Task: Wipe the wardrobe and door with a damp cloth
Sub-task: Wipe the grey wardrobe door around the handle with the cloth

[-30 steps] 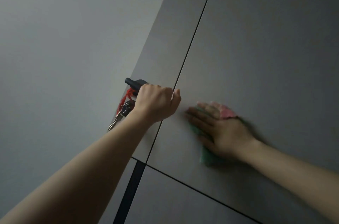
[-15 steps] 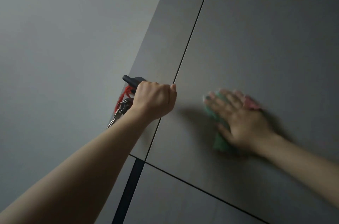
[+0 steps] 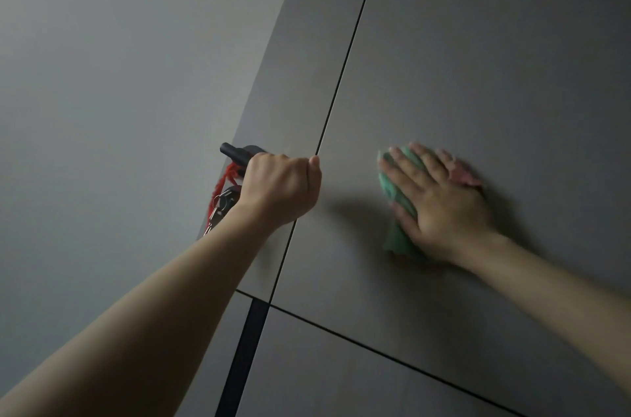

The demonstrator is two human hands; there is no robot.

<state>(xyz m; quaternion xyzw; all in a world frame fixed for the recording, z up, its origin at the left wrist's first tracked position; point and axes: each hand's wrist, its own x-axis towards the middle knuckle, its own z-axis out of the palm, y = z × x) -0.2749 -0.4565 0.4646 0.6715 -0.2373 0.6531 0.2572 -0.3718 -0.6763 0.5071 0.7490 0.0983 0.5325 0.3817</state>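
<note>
Cloth [image 3: 397,211] — green, with a pink corner showing at its right — lies flat against the grey door [image 3: 478,75], pinned under the right hand [image 3: 440,208], whose fingers are spread and straight over it. Green fabric shows to the left of and below the palm. Well to the left, across a thin dark groove in the panel, the left hand [image 3: 280,189] is curled in a fist round the black handle [image 3: 235,152] at the door's edge. Just below that handle a bunch of keys [image 3: 222,208] hangs on a red cord [image 3: 223,182] — beside the left wrist.
</note>
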